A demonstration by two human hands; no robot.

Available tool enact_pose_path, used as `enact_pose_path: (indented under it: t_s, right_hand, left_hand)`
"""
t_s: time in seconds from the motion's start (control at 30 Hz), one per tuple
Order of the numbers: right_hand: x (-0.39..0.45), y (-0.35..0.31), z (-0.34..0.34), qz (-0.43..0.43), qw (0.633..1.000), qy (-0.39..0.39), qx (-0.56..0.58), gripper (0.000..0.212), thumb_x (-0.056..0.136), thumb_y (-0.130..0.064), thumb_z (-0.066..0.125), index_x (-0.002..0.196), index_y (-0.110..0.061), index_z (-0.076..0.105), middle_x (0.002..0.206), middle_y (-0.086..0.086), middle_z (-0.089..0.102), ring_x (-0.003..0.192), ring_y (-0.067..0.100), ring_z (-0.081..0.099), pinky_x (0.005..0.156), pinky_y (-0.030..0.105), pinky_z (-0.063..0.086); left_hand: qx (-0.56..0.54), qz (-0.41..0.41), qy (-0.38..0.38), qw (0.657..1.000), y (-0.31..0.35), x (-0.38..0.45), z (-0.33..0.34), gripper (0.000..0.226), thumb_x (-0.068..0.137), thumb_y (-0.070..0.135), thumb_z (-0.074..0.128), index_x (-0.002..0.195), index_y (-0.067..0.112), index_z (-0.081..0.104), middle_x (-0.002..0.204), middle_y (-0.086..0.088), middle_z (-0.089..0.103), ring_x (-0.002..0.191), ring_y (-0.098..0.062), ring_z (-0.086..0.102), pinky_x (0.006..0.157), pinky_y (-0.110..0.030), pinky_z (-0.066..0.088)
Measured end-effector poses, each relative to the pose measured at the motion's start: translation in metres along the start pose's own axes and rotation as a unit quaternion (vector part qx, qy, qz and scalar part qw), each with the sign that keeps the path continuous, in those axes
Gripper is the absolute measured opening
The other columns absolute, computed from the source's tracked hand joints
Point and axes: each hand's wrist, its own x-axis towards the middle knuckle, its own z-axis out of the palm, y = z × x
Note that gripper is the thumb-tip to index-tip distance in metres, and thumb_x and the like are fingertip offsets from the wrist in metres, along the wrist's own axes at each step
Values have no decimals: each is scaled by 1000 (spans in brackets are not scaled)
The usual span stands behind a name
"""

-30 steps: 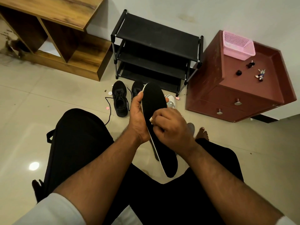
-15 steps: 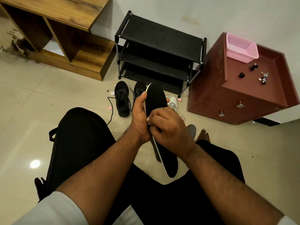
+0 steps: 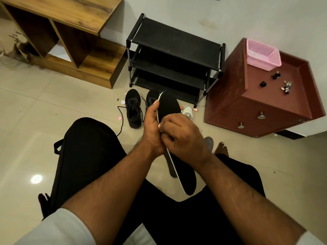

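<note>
L hand [image 3: 152,124] gripped a black insole [image 3: 169,105] along its left edge: thumb up near the toe end, fingers curled round behind. R hand [image 3: 184,137] pinched the same insole at approx. mid-length, fingertips [image 3: 161,125] on the white rim; the two hands touched each other. Insole was held in the air over the gap betw. the knees, toe end pointing away from the person, heel end toward the lap, tilted w/ black face to the right & white rim to the left. A 2nd dark strip [image 3: 170,165] showed behind it, below the hands; couldn't tell what it was.

Legs in black trousers [image 3: 88,156], spread. Bare foot [image 3: 221,149] on the tiled floor [image 3: 35,121], w/ a grey rounded obj. [image 3: 208,142] just beside it.

Farther out on the floor:
- black sneaker [image 3: 133,108], laces loose, left of the hands
- 2nd black sneaker [image 3: 151,99] beside it, partly hidden by L hand & insole
- white shoe [image 3: 187,112] right of the insole, partly hidden
- small pink bits [image 3: 119,118] near the sneakers

At the wall: black 3-tier shoe rack [image 3: 175,41], all tiers bare. Right of it a maroon drawer cabinet [image 3: 256,106], pink basket [image 3: 263,55] at the back of its top, plus a few small items [image 3: 263,84]. Left of the rack, a wooden shelf unit [image 3: 70,15].
</note>
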Motion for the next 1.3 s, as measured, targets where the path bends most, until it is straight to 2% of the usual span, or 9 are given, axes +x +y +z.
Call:
enact_pose_path:
  t_s: [0.2, 0.33, 0.47, 0.57, 0.7, 0.9, 1.03, 1.17, 1.3]
  right_hand:
    - [1, 46, -13, 110, 992, 42, -35, 8, 81, -4, 54, 78, -5, 62, 80, 8, 59, 77, 20, 55, 68, 40, 49]
    - [6, 26, -11, 54, 998, 30, -21, 7, 79, -1, 57, 78, -2, 63, 81, 10, 61, 77, 21, 56, 71, 36, 49]
    - [9, 5, -2, 4, 1000, 17, -8, 6, 78, 2, 59, 76, 0, 64, 81, 12, 62, 75, 24, 57, 70, 39, 47]
    - [7, 23, -7, 29, 999, 26, -30, 8, 80, -1, 56, 77, -1, 64, 81, 10, 61, 77, 21, 56, 71, 37, 48]
    - [4, 52, -15, 104, 992, 46, -56, 8, 79, -2, 55, 79, -3, 62, 80, 7, 59, 78, 18, 54, 69, 36, 48]
    - [10, 20, -9, 28, 998, 40, -28, 9, 79, 0, 55, 78, 0, 64, 81, 11, 62, 77, 23, 57, 72, 37, 48]
    - [13, 0, 0, -11, 999, 35, -19, 8, 78, 3, 59, 76, 2, 66, 80, 14, 63, 75, 26, 58, 71, 38, 48]
    - [10, 32, -6, 44, 997, 37, -47, 10, 81, -3, 55, 79, -2, 64, 82, 10, 62, 78, 22, 57, 72, 38, 49]
    - [9, 52, -12, 105, 992, 50, -53, 12, 81, -6, 51, 78, -4, 62, 79, 7, 59, 77, 18, 55, 69, 36, 49]
  left_hand:
    - [24, 7, -16, 1000, -1, -3, 4, 57, 88, 60, 40, 83, 15, 76, 83, -6, 65, 82, -19, 64, 78, -34, 50]
    - [-1, 10, -16, 1000, -1, -3, 4, 56, 88, 56, 43, 91, 12, 76, 90, -8, 65, 89, -21, 65, 87, -35, 50]
    - [-7, 15, -5, 1000, -3, -2, 2, 64, 91, 57, 44, 117, 3, 66, 107, -11, 64, 107, -22, 63, 105, -34, 43]
    - [-4, 10, -20, 1000, -2, -4, 4, 56, 87, 57, 46, 96, 10, 74, 92, -9, 65, 91, -21, 65, 86, -32, 52]
    - [15, 11, -20, 1000, -3, -4, 6, 52, 83, 58, 45, 85, 15, 74, 85, -6, 63, 83, -20, 62, 79, -35, 49]
    - [-7, 16, -18, 1000, -1, -1, 4, 53, 85, 55, 47, 93, 10, 74, 91, -8, 64, 91, -20, 65, 86, -32, 52]
    - [2, 8, -7, 1000, -4, -1, 1, 58, 90, 57, 45, 95, 8, 75, 98, -8, 67, 103, -20, 64, 106, -33, 41]
    - [5, 19, -20, 1000, -1, -3, 4, 55, 88, 55, 43, 89, 11, 76, 87, -8, 67, 87, -20, 67, 79, -31, 55]
    - [25, 22, -20, 999, -2, -3, 6, 51, 83, 56, 45, 80, 15, 76, 80, -5, 66, 78, -18, 66, 74, -31, 53]
